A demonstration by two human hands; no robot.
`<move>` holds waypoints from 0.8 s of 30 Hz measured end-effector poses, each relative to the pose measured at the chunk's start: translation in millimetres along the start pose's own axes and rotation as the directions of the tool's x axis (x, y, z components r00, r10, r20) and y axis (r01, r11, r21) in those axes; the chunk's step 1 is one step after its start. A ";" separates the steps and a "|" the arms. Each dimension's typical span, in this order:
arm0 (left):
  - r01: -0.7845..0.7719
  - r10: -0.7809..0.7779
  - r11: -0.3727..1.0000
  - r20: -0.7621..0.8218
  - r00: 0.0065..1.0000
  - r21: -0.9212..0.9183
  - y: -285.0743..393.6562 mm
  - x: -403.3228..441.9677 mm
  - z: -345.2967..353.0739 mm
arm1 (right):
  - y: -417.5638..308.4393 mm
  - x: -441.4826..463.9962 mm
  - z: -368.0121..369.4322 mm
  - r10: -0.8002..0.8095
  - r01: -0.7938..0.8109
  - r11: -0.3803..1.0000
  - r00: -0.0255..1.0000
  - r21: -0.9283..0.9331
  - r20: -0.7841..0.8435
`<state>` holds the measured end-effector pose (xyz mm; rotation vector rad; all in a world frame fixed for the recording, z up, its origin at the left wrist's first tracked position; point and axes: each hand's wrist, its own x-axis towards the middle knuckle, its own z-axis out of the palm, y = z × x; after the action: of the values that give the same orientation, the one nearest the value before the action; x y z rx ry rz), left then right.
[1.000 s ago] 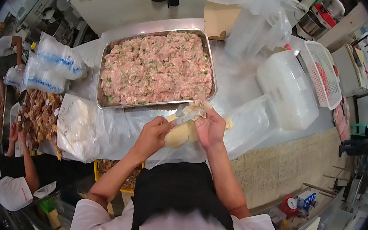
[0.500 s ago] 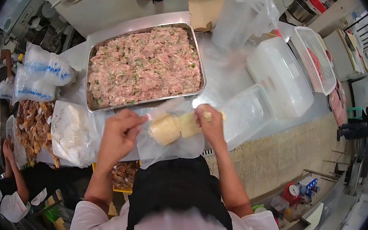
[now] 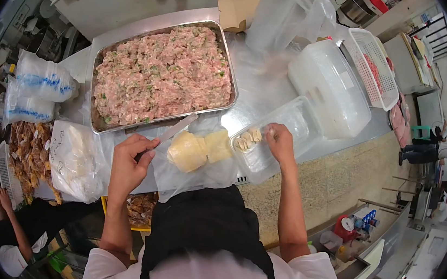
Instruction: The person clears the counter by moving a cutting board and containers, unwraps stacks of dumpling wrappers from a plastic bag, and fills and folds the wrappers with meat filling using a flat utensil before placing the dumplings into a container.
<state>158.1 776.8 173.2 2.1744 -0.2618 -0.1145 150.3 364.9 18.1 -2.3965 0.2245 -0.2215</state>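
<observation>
My left hand point(image 3: 133, 158) is closed around a flat, narrow spatula point(image 3: 180, 126), its blade pointing up and right toward the meat tray's near edge. Below the blade, a stack of round pale-yellow dumpling wrappers point(image 3: 186, 153) and a squarer stack of wrappers point(image 3: 218, 145) lie on a plastic sheet point(image 3: 170, 180). My right hand point(image 3: 280, 142) reaches into a clear plastic container point(image 3: 264, 168), fingers pinched together. Just left of those fingertips, several small folded dumplings point(image 3: 248, 139) sit in a row. Whatever is between the fingertips is hidden.
A large metal tray point(image 3: 233, 98) of minced meat point(image 3: 165, 73) lies ahead. Stacked clear containers point(image 3: 329, 91) and a white basket point(image 3: 375, 73) stand right. Plastic bags point(image 3: 77, 159) and browned meat pieces point(image 3: 26, 149) are left. A co-worker's hand point(image 3: 3, 201) is at lower left.
My right hand has moved from beside the wrappers rightward into the clear container. My left hand has drawn back slightly from the wrappers, and the spatula now shows plainly. The camera view has shifted slightly.
</observation>
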 end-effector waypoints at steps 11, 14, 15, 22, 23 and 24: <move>0.013 -0.017 0.999 -0.091 0.996 -0.046 -14.5 -13.4 1.1 | -0.1 14.9 10.0 0.196 -0.196 0.981 0.978 -0.008 0.068; 0.078 -0.080 0.997 -0.086 0.993 -0.027 -14.0 -17.4 -3.1 | -3.0 10.3 6.2 0.153 -0.151 0.985 0.988 -0.087 0.020; 0.086 -0.087 0.996 -0.094 0.992 -0.023 -16.3 -18.8 -4.2 | -9.3 8.8 4.0 0.111 -0.111 0.987 0.994 -0.115 -0.008; 0.142 -0.141 0.990 -0.164 0.976 -0.008 -34.1 -27.0 -11.2 | -127.1 -39.9 59.1 -0.516 0.441 0.830 0.839 0.342 0.171; 0.155 -0.154 0.988 -0.159 0.975 -0.010 -34.7 -26.9 -10.2 | -149.2 -48.7 71.4 -0.534 0.447 0.830 0.810 0.335 0.243; 0.157 -0.157 0.988 -0.161 0.974 -0.011 -33.2 -27.0 -9.9 | -165.8 -54.4 78.6 -0.548 0.453 0.829 0.775 0.327 0.315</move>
<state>138.4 809.5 151.4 2.1906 0.0024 -0.0262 131.5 549.1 66.5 -2.1558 -0.6188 0.0055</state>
